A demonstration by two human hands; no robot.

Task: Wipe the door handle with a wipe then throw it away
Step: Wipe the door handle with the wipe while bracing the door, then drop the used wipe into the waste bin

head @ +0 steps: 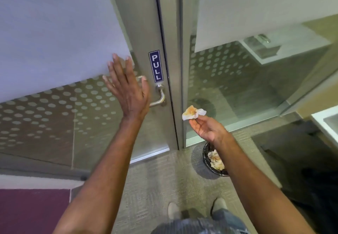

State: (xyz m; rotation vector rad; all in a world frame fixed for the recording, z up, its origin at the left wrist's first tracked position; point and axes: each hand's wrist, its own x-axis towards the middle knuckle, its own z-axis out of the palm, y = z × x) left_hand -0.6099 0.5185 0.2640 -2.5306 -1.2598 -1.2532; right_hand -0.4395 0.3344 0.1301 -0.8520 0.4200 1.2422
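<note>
A silver lever door handle (160,96) sits on the metal frame of a glass door, just below a blue PULL sign (156,66). My left hand (128,89) is raised flat with spread fingers in front of the glass, just left of the handle, and hides the lever's left end. My right hand (206,126) is to the right of the door edge, palm up, pinching a crumpled white wipe (193,112) with orange stains at its fingertips. A black-lined waste bin (207,153) with crumpled paper inside stands on the floor below my right forearm.
The door glass (54,116) has a frosted dot pattern, and a fixed glass panel (237,91) stands to its right. My shoes (173,210) are on grey carpet. A dark chair base (292,142) and a white table edge (327,124) lie at the right.
</note>
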